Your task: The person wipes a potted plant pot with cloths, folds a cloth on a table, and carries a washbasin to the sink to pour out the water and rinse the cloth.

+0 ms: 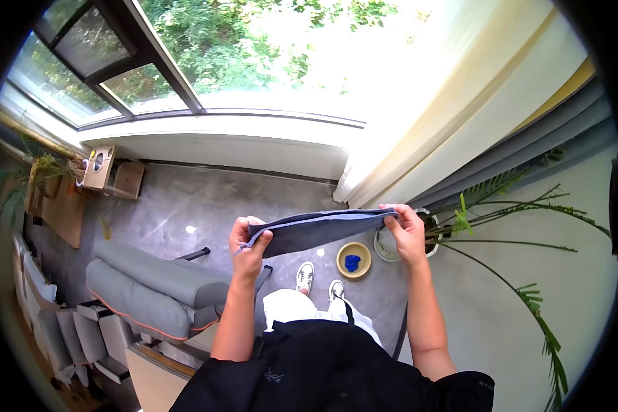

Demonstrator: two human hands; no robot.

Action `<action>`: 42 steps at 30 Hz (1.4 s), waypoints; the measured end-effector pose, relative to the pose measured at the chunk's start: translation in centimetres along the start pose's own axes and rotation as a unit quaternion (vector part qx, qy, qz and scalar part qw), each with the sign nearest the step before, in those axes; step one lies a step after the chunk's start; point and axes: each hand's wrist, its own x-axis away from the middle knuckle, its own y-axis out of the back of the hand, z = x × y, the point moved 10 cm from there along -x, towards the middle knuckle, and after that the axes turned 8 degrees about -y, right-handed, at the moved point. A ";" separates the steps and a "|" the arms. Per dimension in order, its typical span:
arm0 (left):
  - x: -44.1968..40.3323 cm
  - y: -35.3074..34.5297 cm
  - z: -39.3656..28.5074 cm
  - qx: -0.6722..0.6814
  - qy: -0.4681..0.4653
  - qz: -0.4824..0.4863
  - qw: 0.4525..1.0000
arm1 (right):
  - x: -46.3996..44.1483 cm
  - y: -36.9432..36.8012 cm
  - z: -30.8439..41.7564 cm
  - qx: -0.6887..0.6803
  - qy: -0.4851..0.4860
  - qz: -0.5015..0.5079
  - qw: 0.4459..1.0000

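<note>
A dark grey cloth (316, 233) with a lighter bluish-purple edge is stretched between my two hands at waist height. My left hand (250, 244) is closed on its left end, where a thin strip of the light edge hangs by the fingers. My right hand (406, 233) pinches the other end between thumb and fingers, a little higher. The cloth's upper edge looks layered or folded; I cannot tell whether it is a pouch. Below it on the floor stands a round tan bowl (365, 272) with a crumpled blue thing (352, 263) inside.
A grey padded chair (158, 278) is at my left, with more grey seats (89, 336) behind it. To the right, a potted plant (384, 248) spreads long fronds. Ahead are a cream curtain (453, 103) and windows. A wooden box (117, 172) stands at the far left.
</note>
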 end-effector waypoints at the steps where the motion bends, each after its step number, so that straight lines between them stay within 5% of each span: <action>1: 0.2 -0.2 -1.0 -0.005 -0.009 -0.008 1.000 | -0.3 -0.7 0.7 0.011 0.005 0.031 0.999; 10: 10.5 0.3 -5.3 -0.135 0.024 -0.155 0.978 | 0.0 -5.6 0.8 0.000 -0.118 0.266 0.957; 13: 14.3 0.2 -7.9 -0.215 0.003 -0.206 0.955 | 1.1 -7.4 -1.9 0.135 -0.093 0.315 0.935; 17: 20.4 2.5 -10.2 -0.233 0.005 -0.279 0.932 | 2.9 -10.2 -2.8 0.091 -0.106 0.365 0.921; 25: 29.4 4.9 -14.2 -0.161 0.065 -0.340 0.924 | 5.9 -18.2 1.4 0.105 0.041 0.380 0.918; 27: 32.1 6.0 -14.8 -0.150 0.060 -0.371 0.915 | 8.3 -20.6 4.2 0.199 0.192 0.343 0.898; 33: 40.4 8.3 -19.3 -0.207 -0.011 -0.586 0.783 | 19.1 -28.3 4.8 0.237 0.277 0.308 0.879; 37: 44.2 8.7 -22.2 -0.291 -0.054 -0.629 0.719 | 30.4 -33.8 4.3 0.188 0.315 0.365 0.856; 42: 49.8 11.5 -23.8 -0.268 -0.057 -0.658 0.701 | 43.2 -39.5 2.3 0.157 0.323 0.450 0.818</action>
